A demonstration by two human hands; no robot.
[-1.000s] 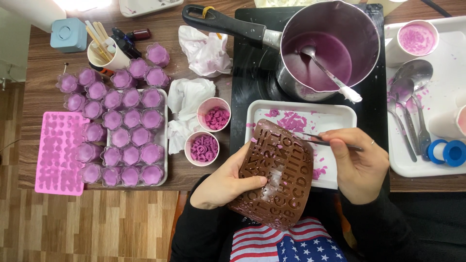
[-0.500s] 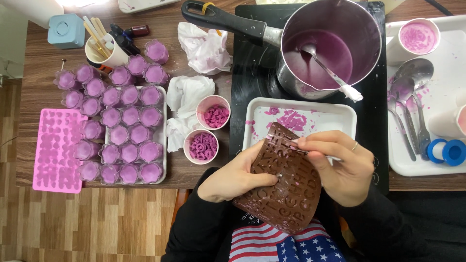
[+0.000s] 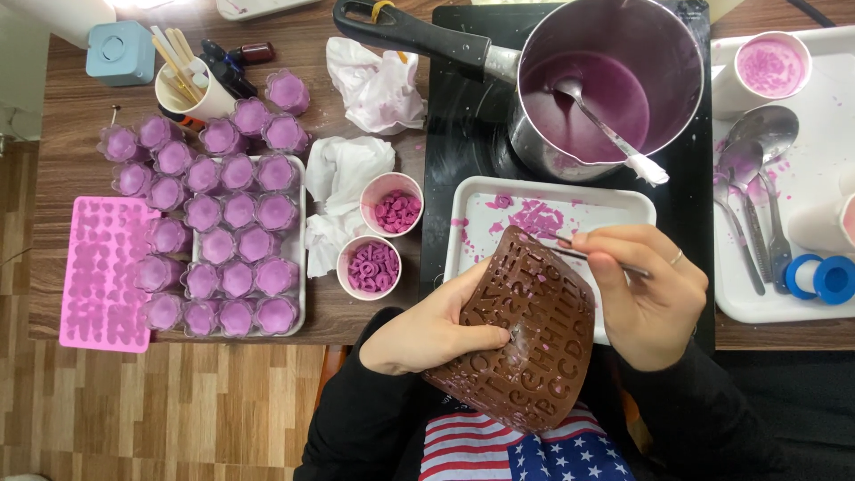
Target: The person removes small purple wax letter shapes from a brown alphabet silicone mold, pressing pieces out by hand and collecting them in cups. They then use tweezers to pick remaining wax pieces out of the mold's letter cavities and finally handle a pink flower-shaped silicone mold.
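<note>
The brown silicone mould (image 3: 530, 334) sits curled over the near edge of the tabletop, held up above the person's lap, its letter-shaped cavities facing up. The left hand (image 3: 427, 330) cups its left side, fingers wrapped underneath and the thumb pressed flat on the face of the mould. The right hand (image 3: 646, 294) grips the right edge and, between thumb and forefinger, pinches a thin metal pick (image 3: 588, 256) whose tip lies at the mould's top edge. Just behind the mould, a white tray (image 3: 637, 203) smeared with purple crumbs rests on the black cooktop (image 3: 463, 134). Beyond that stands a steel saucepan (image 3: 623, 36) of purple liquid with a spoon in it. To the left, 2 small cups (image 3: 392, 203) hold purple letter pieces, and a pink mould (image 3: 102, 272) lies at the table's left near corner beside a tray of filled purple cups (image 3: 236, 245).
</note>
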